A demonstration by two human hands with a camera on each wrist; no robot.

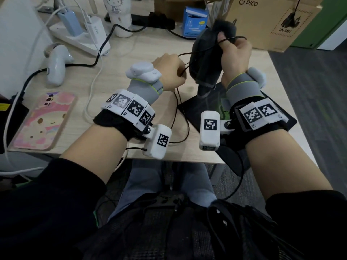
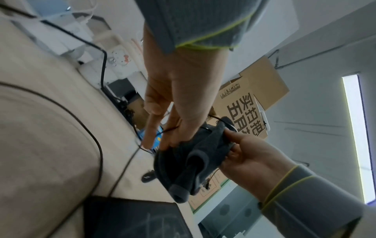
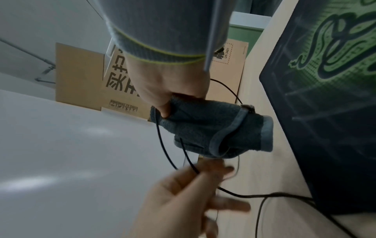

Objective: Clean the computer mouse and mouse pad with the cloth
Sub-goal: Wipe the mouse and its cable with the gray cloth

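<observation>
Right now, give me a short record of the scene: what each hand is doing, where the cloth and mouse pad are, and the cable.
right hand: raised above the desk, grips the grey cloth, bunched
mouse: not visible, possibly inside the cloth
left hand: beside the cloth, fingers on the thin black cable
cable: loops over the desk and up to the cloth
mouse pad: flat on the desk, below the cloth, black with a green logo
</observation>
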